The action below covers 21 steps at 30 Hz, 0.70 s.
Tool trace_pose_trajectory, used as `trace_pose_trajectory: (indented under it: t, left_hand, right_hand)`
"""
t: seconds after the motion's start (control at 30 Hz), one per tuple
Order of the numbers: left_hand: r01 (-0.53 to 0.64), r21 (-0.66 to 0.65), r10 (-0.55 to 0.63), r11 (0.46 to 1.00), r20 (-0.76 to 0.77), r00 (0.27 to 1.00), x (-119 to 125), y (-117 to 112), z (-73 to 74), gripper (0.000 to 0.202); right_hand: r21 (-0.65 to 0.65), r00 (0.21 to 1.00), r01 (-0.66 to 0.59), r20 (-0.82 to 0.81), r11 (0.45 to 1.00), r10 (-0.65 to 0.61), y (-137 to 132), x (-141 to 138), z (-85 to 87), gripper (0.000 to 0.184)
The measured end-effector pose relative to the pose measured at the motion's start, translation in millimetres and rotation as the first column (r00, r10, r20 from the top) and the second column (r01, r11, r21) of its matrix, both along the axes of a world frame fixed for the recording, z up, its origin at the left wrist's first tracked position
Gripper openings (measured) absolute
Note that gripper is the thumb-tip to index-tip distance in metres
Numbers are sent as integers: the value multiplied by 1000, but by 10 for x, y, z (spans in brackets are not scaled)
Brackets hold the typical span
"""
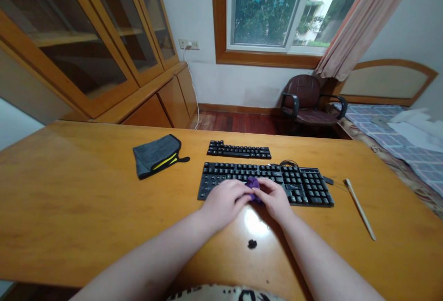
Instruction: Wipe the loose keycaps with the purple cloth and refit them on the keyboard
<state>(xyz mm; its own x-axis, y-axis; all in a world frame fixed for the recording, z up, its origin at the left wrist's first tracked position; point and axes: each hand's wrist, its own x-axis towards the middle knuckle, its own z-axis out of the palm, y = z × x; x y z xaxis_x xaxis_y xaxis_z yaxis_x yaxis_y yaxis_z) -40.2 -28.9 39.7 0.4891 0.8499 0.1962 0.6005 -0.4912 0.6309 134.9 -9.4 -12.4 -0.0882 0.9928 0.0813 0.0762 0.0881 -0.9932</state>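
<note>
A black keyboard [304, 183] lies across the middle of the wooden desk [69, 190]. My left hand [223, 202] and my right hand [275, 197] meet over its front edge, fingers closed. Between them they pinch a small purple lump [253, 184] that rests on the keys. A second, smaller black keyboard [238, 150] lies just behind the first one.
A folded grey cloth with a yellow stripe [157, 155] lies at the left. A thin wooden stick [360, 209] lies at the right. A small dark bit [252, 244] sits near the front edge. Beyond the desk stand a brown armchair [306, 100], cabinets and a bed.
</note>
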Motion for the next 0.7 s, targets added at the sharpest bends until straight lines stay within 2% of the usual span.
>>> trace_pose_trajectory:
  t: [0.03,0.07,0.1,0.13,0.2,0.27,0.33,0.57,0.7]
  left_hand:
    - [182,35,-178,983,-106,978,-3,-74,32,26]
    - [343,50,-327,938,-203,923,3,-155,40,34]
    - [448,58,-415,892,-284,864,18,-236,23,42]
    - [513,60,-463,856,-348,815,38,-312,-18,45]
    - [598,57,-529,799,-406,745,83,-437,-140,39]
    - [660,64,-581,749,-415,700,118,-515,-252,25]
    - [709,64,-632,703,-401,663,137,-551,-302,21]
    - [789,20,-756,614,-274,595,153,-523,-207,31]
    - [814,1,-790,581,-242,564,173,-500,-275,25]
  right_hand:
    - [-16,1000,11,-8,1000,-12,1,5,9,18]
    - [-35,1000,21,-16,999,-21,2,9,16,19]
    - [-53,999,29,-26,998,-30,4,13,20,20]
    - [-67,999,33,-38,997,-35,6,15,20,21]
    - [-89,998,32,-60,996,-37,11,18,12,22]
    - [-99,997,23,-74,995,-30,15,21,-1,22]
    - [-108,996,15,-85,994,-24,17,24,-11,22]
    - [-114,994,31,-100,993,-42,16,34,-15,25]
    - [-122,995,15,-96,992,-27,23,44,-22,24]
